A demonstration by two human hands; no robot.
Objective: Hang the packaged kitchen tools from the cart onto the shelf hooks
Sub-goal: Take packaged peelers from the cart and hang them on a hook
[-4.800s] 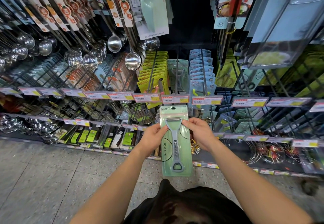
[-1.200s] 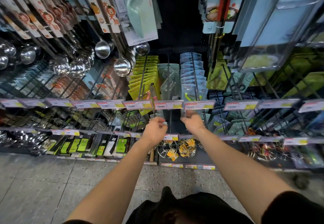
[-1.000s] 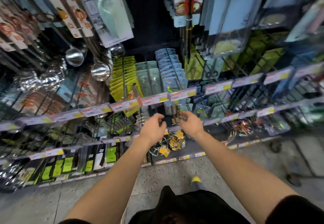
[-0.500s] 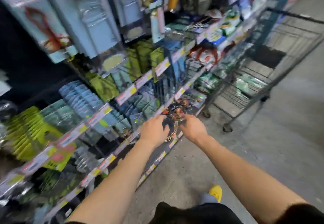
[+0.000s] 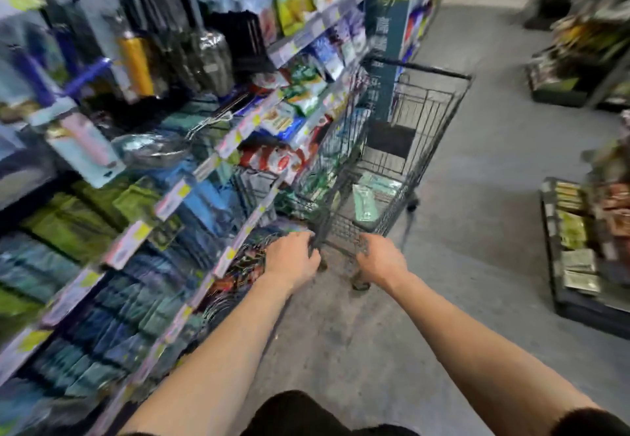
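Observation:
A dark wire cart point(image 5: 420, 69) stands in the aisle ahead of me, close against the shelving. Pale green packaged kitchen tools point(image 5: 370, 197) lie flat on its bottom. My left hand point(image 5: 292, 259) is stretched out at the cart's near corner, fingers loosely curled, holding nothing; whether it touches the wire I cannot tell. My right hand point(image 5: 380, 259) hovers just before the cart's near end, also empty. The shelf hooks point(image 5: 218, 118) with hanging tools fill the left side, blurred by motion.
Price-tag rails point(image 5: 170, 197) run along the shelving on my left. A low pallet display point(image 5: 572, 251) with packets stands at the right. Grey floor point(image 5: 477, 231) lies between it and the cart. More stock sits at the far right back.
The green packaged peeler that both hands held has gone onto the shelf. My view has swung right from the hooks to the cart, and both empty hands have moved toward it.

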